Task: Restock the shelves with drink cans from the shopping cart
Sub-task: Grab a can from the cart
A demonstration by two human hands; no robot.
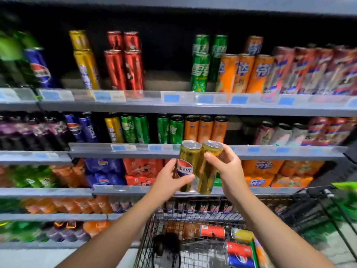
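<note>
Cans, two gold ones: the left can (187, 167) is standing upright in the left hand (170, 178), the right can (208, 167) in the right hand (226, 169), touching, fingers curling round each, below the yellow cans (114, 130) up-left, above the cart (195, 229).

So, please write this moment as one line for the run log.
left hand: holds gold can | right hand: holds second gold can | cans: upright, side by side, before shelves | cart: more cans inside

blue price tags (171, 98) | green bag (345, 192) right | black object (166, 246)
</note>
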